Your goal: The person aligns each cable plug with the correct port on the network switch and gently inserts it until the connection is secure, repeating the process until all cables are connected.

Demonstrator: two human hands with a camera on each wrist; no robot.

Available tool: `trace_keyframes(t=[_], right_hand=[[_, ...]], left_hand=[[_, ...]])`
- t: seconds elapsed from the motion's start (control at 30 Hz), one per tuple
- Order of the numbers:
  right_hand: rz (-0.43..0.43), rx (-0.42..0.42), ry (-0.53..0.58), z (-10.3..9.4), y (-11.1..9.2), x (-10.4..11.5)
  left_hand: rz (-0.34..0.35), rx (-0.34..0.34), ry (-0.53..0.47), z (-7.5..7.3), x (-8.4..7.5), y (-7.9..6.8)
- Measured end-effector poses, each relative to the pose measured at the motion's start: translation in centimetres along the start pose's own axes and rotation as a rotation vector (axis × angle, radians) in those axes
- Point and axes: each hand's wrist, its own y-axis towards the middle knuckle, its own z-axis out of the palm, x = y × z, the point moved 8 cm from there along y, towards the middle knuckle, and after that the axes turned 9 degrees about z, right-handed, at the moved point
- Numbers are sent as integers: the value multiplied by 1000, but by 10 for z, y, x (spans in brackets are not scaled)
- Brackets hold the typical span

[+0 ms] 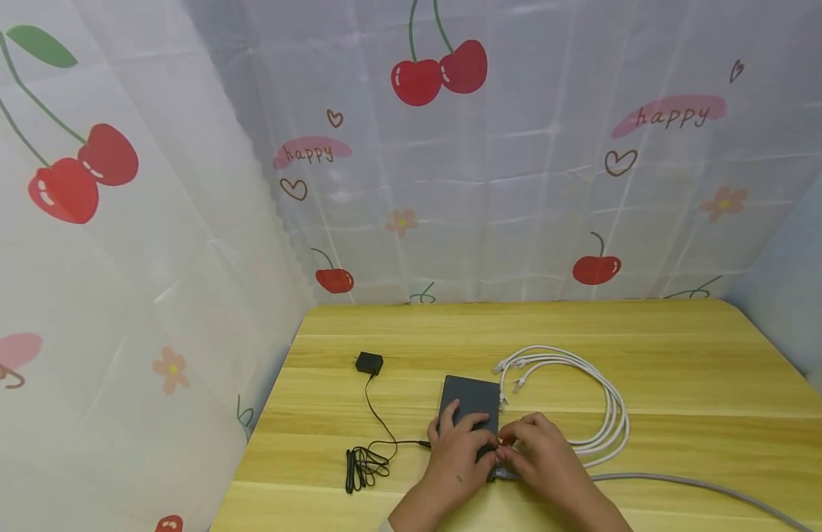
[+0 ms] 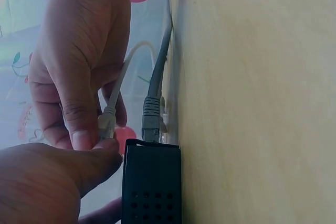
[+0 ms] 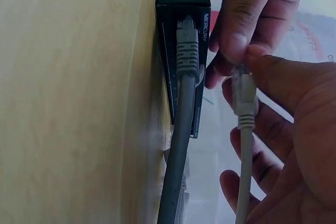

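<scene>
A black network switch (image 1: 473,397) lies on the table, marked MERCURY on its port side in the right wrist view. A grey network cable (image 3: 184,93) is plugged into that side. Thumb and bent fingers of my right hand (image 1: 542,452) pinch the clear plug (image 3: 243,88) of a white network cable (image 3: 244,163), just off the switch's port side. My left hand (image 1: 459,451) lies across the switch with fingers spread over its top. The left thumb and forefinger meet the right fingertips at the plug's tip, partly hiding it.
Looped white network cables (image 1: 610,399) lie behind and right of the hands. A black power adapter (image 1: 369,363) sits at the back left, its thin cord (image 1: 367,465) bundled near the switch. The grey cable runs off to the front right. A printed sheet (image 1: 504,185) hangs behind the table.
</scene>
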Motion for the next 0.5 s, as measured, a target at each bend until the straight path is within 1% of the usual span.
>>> trace_keyframes(t=[0.13,0.3,0.37,0.5], right_hand=[[-38,-16,4,-3,-1,1],[-75,-30,-61,-8,0,1],[-75,-35,-94,-9,0,-1],[-45,-41,-140,-11,0,-6]], left_hand=[[15,-22,-4,-2,-1,0],[12,-56,-24,-5,0,-1],[1,-67,-46,-6,2,-1],[-25,-87,-99,-7,4,0]])
